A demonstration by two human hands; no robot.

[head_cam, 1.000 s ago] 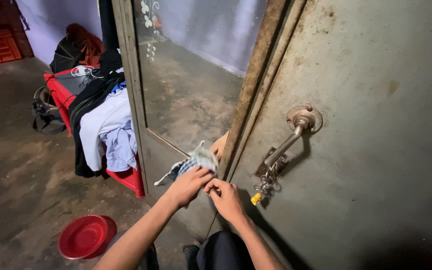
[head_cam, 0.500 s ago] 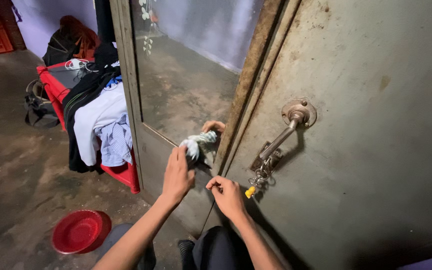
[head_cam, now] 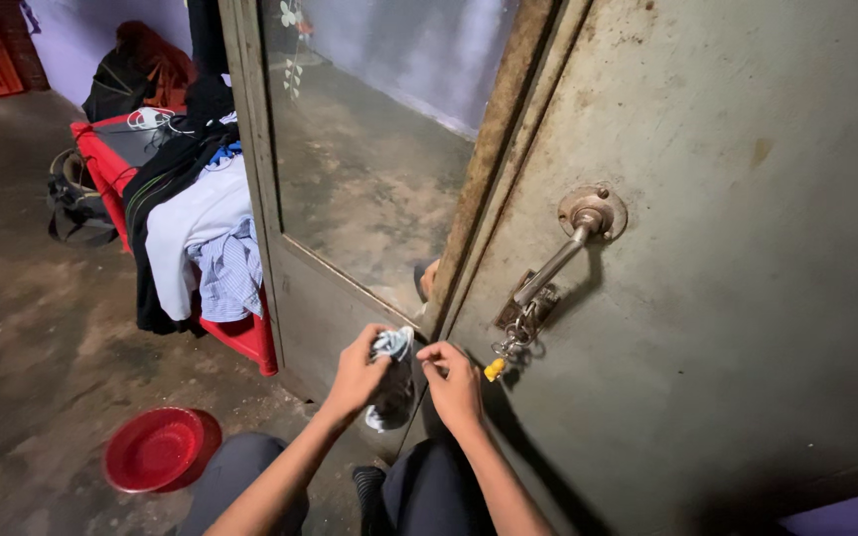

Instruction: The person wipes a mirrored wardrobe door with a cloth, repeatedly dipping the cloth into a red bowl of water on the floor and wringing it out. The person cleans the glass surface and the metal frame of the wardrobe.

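My left hand (head_cam: pixel 357 375) grips a crumpled blue-and-white checked cloth (head_cam: pixel 391 375) against the lower panel of a mirrored grey metal cupboard door (head_cam: pixel 325 316). My right hand (head_cam: pixel 454 382) rests beside it at the door's edge, fingers pinched together on the rusty edge strip (head_cam: pixel 479 189); nothing shows in them. To the right is the second grey door (head_cam: pixel 747 298) with a metal lever handle (head_cam: pixel 560 260), and a bunch of keys with a yellow tag (head_cam: pixel 508 349) hangs from its lock. A hand's reflection shows in the mirror (head_cam: pixel 369 169).
A red plastic plate (head_cam: pixel 154 449) lies on the stained concrete floor at lower left. A red plastic table (head_cam: pixel 242 335) piled with clothes (head_cam: pixel 196 228) stands left of the cupboard, with a dark bag (head_cam: pixel 76 208) beside it. My knees are below my hands.
My left hand moved the cloth down from the mirror's lower edge to the door's lower panel, now bunched in my grip. My right hand stayed at the door edge.
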